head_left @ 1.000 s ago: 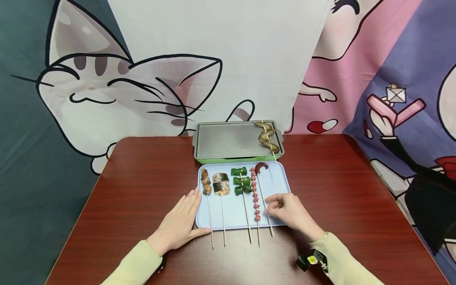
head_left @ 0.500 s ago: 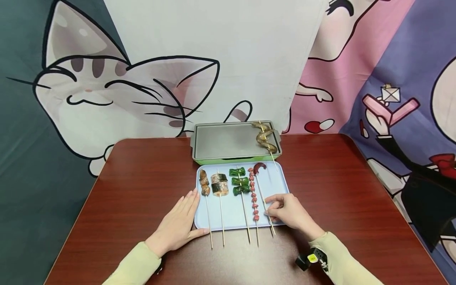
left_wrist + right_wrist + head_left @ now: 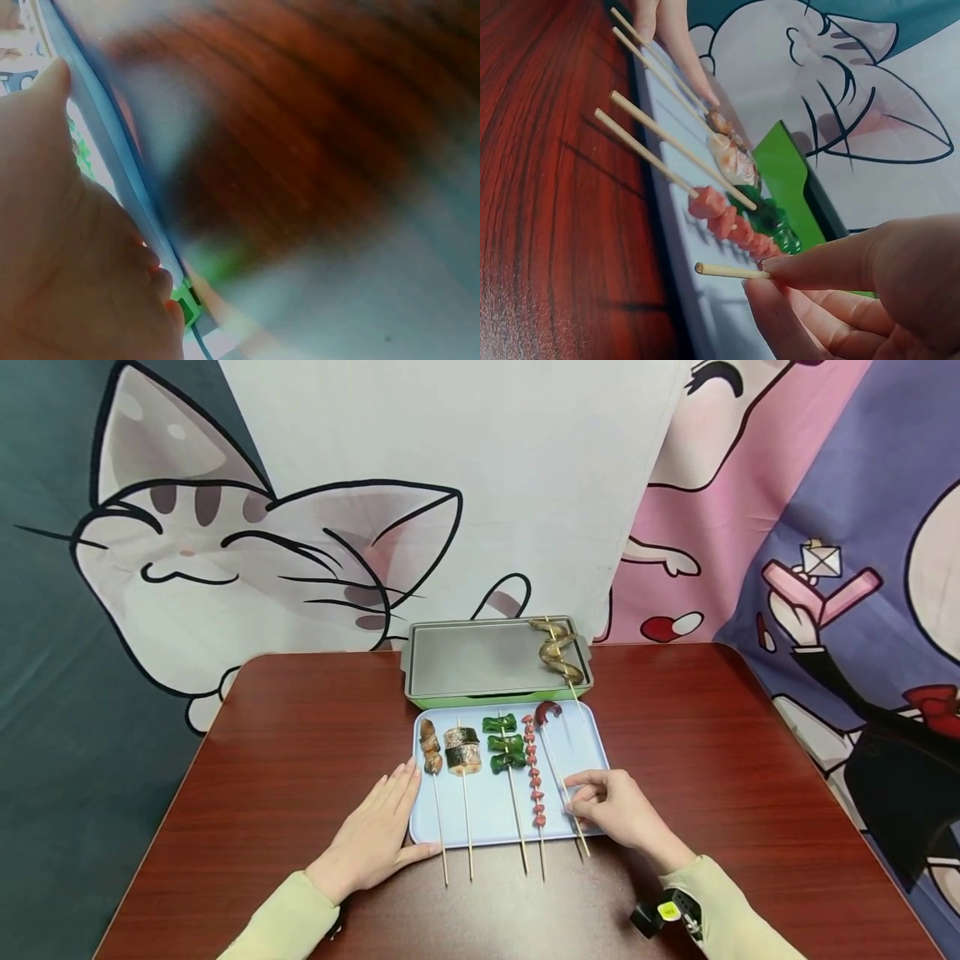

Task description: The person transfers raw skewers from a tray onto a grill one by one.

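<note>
My right hand (image 3: 618, 810) pinches the stick of a skewer with a dark red curled piece (image 3: 548, 711), perhaps a tentacle, between thumb and forefinger. In the right wrist view, that stick's blunt end (image 3: 731, 271) is raised above the tray. The pale blue tray (image 3: 491, 814) also holds a skewer of small pink pieces (image 3: 536, 782), one of green rolls (image 3: 506, 743), one with a thick black-and-white piece (image 3: 462, 750) and one of brown pieces (image 3: 431, 746). My left hand (image 3: 378, 831) rests with straight fingers along the tray's left edge, thumb at its front corner.
Behind the tray stands a green grill with a grey plate (image 3: 480, 656). A twisted brown skewer (image 3: 561, 652) lies on its right side, stick overhanging the tray. The wooden table (image 3: 720, 760) extends to both sides, before a cartoon-printed cloth backdrop.
The stick's lower end has shifted right and lifted slightly off the tray, along with my right hand. My left hand stays at the tray's edge.
</note>
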Motion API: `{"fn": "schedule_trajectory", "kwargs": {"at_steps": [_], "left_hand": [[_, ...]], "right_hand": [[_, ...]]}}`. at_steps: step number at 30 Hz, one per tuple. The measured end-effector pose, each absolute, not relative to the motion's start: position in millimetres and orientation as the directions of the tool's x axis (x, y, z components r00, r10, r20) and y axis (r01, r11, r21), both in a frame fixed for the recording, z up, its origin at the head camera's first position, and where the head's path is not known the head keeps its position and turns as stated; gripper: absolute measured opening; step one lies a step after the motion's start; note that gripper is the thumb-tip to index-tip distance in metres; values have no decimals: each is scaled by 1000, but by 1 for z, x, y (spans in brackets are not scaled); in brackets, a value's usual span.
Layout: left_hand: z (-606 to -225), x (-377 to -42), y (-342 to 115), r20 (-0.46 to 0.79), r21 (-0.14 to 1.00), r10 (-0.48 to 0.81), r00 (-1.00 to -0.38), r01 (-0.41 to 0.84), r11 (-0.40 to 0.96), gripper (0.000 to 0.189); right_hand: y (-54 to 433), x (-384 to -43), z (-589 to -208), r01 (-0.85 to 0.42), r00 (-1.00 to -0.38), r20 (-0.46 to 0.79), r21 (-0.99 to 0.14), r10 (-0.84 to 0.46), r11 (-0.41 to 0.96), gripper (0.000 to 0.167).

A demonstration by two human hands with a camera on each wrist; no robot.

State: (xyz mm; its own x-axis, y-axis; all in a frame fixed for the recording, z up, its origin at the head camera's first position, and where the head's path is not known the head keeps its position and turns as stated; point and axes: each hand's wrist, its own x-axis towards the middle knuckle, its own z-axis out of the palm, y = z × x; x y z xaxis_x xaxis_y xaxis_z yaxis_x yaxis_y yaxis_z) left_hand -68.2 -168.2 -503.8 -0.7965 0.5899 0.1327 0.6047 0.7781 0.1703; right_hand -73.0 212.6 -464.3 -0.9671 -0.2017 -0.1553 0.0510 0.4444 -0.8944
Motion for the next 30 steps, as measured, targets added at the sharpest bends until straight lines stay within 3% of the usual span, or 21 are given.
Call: {"fn": "schedule_trajectory", "kwargs": {"at_steps": [7,23,30], "left_hand": [[-500,-69,-168,133,173,588,-798,602,779,103],[-502,-69,-166,134,168,592,-795,607,777,103],[-490,-63,-166,53,218,582,-812,578,786,102]], "right_hand": [[209,-69,-451,44,-962,-149,-911,-228,411,33],[201,-65,-422,-70,-957,-78,-872,-278,485,30],[196,-74,-409,-140,-951,-10,-875,-308,463,30]]}}
